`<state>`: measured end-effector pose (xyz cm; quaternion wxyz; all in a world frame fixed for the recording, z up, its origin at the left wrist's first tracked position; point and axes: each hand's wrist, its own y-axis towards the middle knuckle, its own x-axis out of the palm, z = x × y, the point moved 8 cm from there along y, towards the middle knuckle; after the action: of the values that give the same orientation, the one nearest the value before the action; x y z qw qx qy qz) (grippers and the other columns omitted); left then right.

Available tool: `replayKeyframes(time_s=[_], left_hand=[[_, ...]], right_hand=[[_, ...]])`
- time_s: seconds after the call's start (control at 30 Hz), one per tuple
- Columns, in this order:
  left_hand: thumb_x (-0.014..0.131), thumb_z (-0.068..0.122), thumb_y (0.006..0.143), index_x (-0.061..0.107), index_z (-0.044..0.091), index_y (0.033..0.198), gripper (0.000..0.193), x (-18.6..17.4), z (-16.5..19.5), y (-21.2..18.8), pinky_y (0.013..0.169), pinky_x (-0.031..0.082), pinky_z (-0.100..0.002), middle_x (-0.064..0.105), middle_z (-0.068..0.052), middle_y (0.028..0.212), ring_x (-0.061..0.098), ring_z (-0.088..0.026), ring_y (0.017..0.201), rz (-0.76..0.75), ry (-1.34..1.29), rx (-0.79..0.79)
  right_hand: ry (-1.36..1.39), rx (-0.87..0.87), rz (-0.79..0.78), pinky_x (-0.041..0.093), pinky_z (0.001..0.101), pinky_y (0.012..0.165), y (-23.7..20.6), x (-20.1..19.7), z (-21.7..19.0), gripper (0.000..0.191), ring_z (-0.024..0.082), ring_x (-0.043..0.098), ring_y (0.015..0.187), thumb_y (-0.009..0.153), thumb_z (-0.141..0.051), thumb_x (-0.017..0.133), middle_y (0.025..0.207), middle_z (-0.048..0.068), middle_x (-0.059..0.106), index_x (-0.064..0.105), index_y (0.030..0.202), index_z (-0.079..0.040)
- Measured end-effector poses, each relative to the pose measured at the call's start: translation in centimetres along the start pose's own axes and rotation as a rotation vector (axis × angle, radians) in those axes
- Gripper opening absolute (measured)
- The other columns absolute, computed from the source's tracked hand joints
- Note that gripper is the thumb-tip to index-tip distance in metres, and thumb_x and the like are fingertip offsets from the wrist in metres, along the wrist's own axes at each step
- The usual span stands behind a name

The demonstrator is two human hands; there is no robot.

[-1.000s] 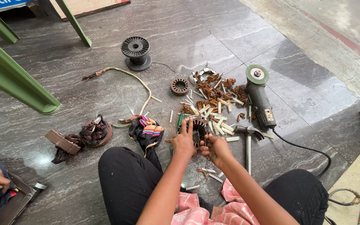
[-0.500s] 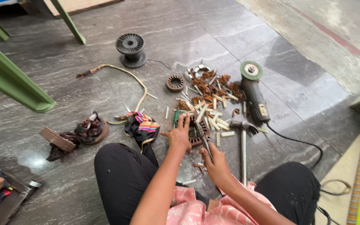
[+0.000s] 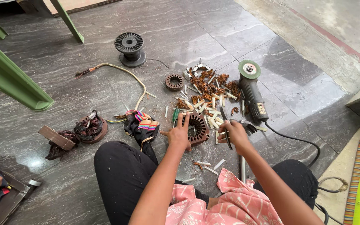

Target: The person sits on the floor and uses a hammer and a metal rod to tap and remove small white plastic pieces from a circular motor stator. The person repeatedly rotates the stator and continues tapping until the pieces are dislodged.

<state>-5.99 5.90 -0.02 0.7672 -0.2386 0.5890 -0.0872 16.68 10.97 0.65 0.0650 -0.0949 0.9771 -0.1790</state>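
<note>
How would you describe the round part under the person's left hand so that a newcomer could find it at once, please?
Start at the angle grinder with the green disc, then look left across the pile of copper scraps. The motor stator lies nearest the knees, under the left hand. Unlike the smaller ring farther off, it is touched.

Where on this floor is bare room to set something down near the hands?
Bare floor lies between the black spool and the green bench leg, and right of the angle grinder. It is crowded around the stator by the left hand, among copper scraps.
</note>
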Motion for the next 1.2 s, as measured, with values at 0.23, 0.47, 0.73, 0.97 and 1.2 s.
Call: replayKeyframes(time_s=[0.23, 0.47, 0.73, 0.97, 1.2], left_hand=[[0.099, 0.037, 0.062, -0.021, 0.038, 0.161, 0.156, 0.1, -0.1, -0.2, 0.111, 0.034, -0.076, -0.013, 0.0, 0.174, 0.056, -0.046, 0.13, -0.034, 0.006, 0.011], [0.097, 0.034, 0.063, -0.02, 0.036, 0.162, 0.154, 0.3, -0.1, -0.4, 0.111, 0.034, -0.075, -0.011, -0.002, 0.174, 0.055, -0.046, 0.131, -0.03, 0.006, 0.021], [0.097, 0.035, 0.063, -0.019, 0.038, 0.162, 0.153, 0.9, -0.3, -0.3, 0.111, 0.035, -0.075, -0.011, -0.001, 0.174, 0.058, -0.046, 0.127, -0.044, 0.0, 0.023], [0.098, 0.035, 0.062, -0.02, 0.037, 0.163, 0.155, 1.1, -0.4, -0.2, 0.11, 0.036, -0.075, -0.011, -0.002, 0.174, 0.058, -0.047, 0.127, -0.031, 0.007, 0.027], [0.099, 0.034, 0.061, -0.019, 0.037, 0.163, 0.156, 1.0, -0.4, -0.3, 0.111, 0.034, -0.075, -0.011, -0.002, 0.174, 0.056, -0.046, 0.129, -0.042, -0.009, 0.017]], right_hand=[[0.055, 0.119, 0.003, 0.06, 0.0414, 0.066, 1.7, -1.2, 3.8, 0.033, 0.023, 0.068, 0.072, 0.109, -0.031, 0.042, 0.09, 0.011, 0.065, 0.058, 0.099, -0.004], [0.166, 0.105, -0.009, 0.063, 0.0416, 0.08, 0.9, -0.2, 3.3, 0.03, 0.021, 0.07, 0.088, 0.108, -0.028, 0.042, 0.099, 0.011, 0.07, 0.059, 0.101, -0.003], [0.108, -0.019, 0.026, 0.06, 0.039, 0.077, 0.2, 0.9, 3.0, 0.035, 0.021, 0.07, 0.084, 0.109, -0.028, 0.041, 0.103, 0.013, 0.071, 0.06, 0.103, 0.0], [0.018, -0.141, 0.076, 0.059, 0.0344, 0.062, -0.8, 1.5, 1.2, 0.032, 0.015, 0.066, 0.077, 0.107, -0.024, 0.043, 0.101, 0.009, 0.07, 0.062, 0.104, 0.001], [0.146, 0.089, -0.097, 0.059, 0.0416, 0.072, -2.6, 3.7, 2.2, 0.034, 0.02, 0.069, 0.089, 0.107, -0.028, 0.041, 0.109, 0.012, 0.071, 0.062, 0.11, -0.002]])
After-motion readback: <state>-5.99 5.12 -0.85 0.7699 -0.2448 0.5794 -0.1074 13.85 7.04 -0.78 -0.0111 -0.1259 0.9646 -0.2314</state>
